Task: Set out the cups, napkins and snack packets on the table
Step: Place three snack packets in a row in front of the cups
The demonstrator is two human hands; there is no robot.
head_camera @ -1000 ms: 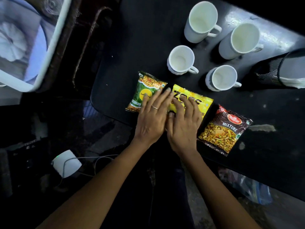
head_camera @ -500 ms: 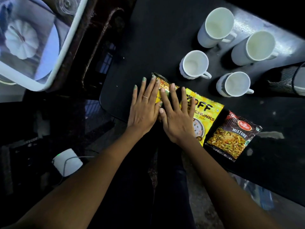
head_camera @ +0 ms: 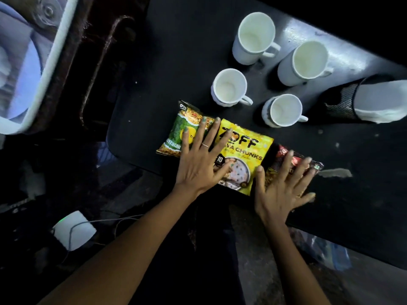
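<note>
Black table [head_camera: 167, 69] carries all items. Mesh holder [head_camera: 339, 104] at right, on its side, white napkins [head_camera: 378, 102] inside. Four white cups [head_camera: 255, 38] upright, insides bare. Three snack packets in a row at near edge: left hand [head_camera: 198, 164], fingers spread flat, covers green packet [head_camera: 182, 130] and yellow packet [head_camera: 246, 155]; right hand [head_camera: 279, 190], fingers splayed, lies on dark packet [head_camera: 284, 155].

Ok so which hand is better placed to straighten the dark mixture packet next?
The right hand. It already lies flat on the dark mixture packet at the table's near edge, while the left hand rests across the green packet and yellow packet.
</note>
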